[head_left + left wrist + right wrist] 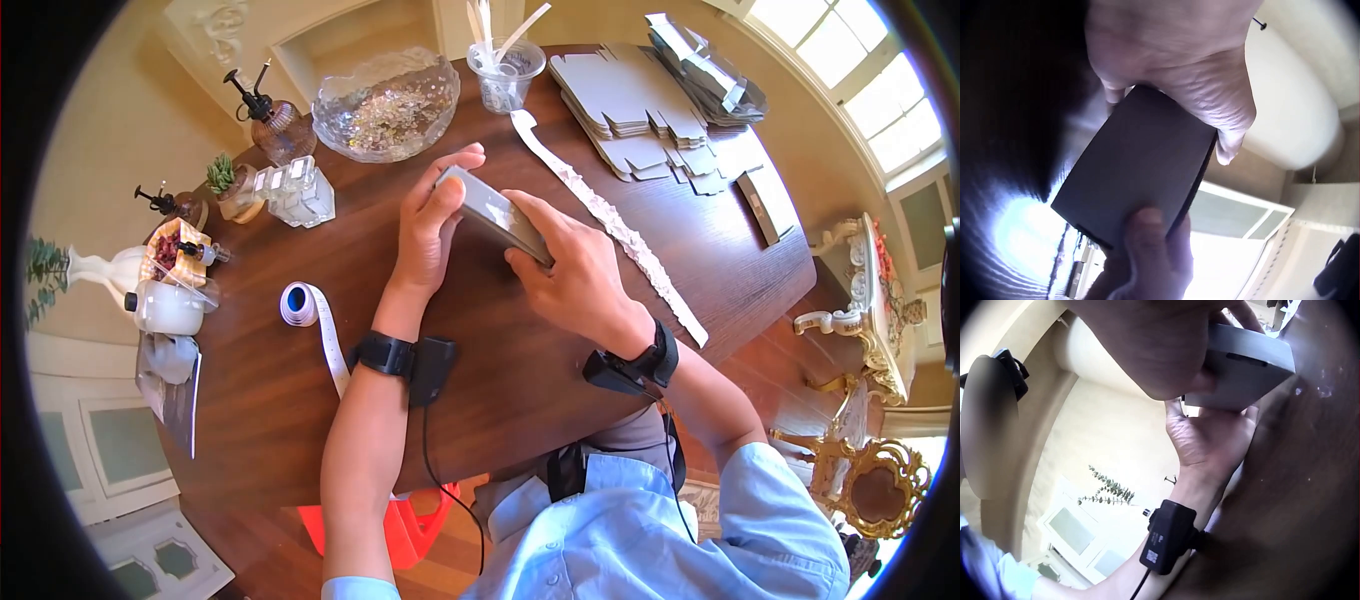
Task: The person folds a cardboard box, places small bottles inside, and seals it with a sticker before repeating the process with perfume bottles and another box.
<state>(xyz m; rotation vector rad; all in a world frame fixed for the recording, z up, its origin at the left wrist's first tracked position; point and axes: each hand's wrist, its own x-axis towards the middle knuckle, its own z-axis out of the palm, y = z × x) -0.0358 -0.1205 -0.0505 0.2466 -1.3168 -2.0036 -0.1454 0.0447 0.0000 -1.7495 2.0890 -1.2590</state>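
Note:
A small flat grey cardboard box [492,212] is held up over the table between both hands. My left hand [430,225] grips its far-left end, the thumb laid over the edge. At the near-right end my right hand [580,270] grips the box, fingers over the upper face and thumb below. Seen from the left wrist, the broad plain face of the box [1141,150] spans the gap between the two hands. The right wrist view shows a dark slot along one narrow side of the box [1250,355].
A strip of ruffled pale trim [610,220] runs across the dark table [480,400] beside the right hand. Flat grey box blanks [610,90] are stacked at back right, near another grey box [765,208]. A glass bowl [385,110], a strip cup [505,80] and a white roll [300,303] stand around.

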